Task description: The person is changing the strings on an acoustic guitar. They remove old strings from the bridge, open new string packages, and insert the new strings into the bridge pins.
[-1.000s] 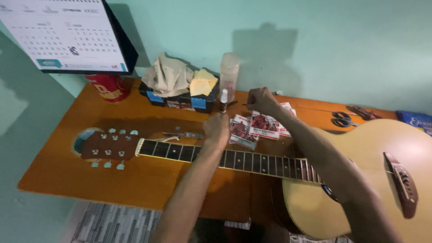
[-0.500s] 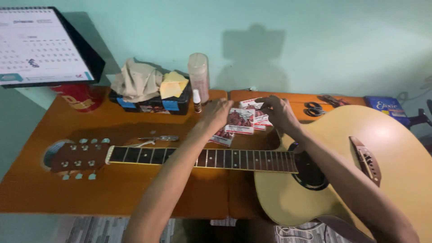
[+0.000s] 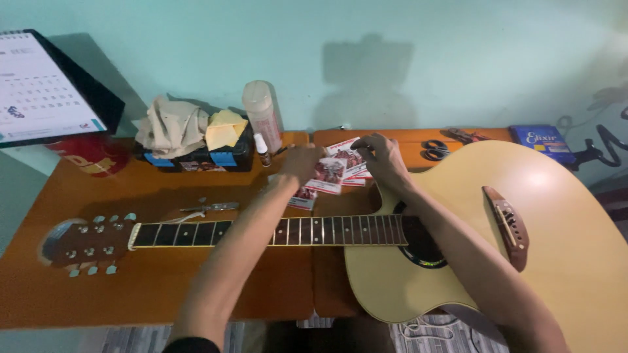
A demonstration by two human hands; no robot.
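- Both hands have shifted a little along the packets since half a second ago; the left one, earlier at the packets' left edge, now lies over a single packet.
- Left hand [image 3: 299, 163] reaches forward over the guitar [image 3: 523, 261] neck, arm nearly straight, fingers loosely curled on a packet [image 3: 329, 175]; whether it grips it I cannot tell.
- Right hand [image 3: 383, 157] is bent at the wrist, fingers spread narrowly over the packets [image 3: 350, 157], touching them.
- Packets lie on the table [image 3: 163, 287], just behind the neck, beside a small bottle [image 3: 261, 149].
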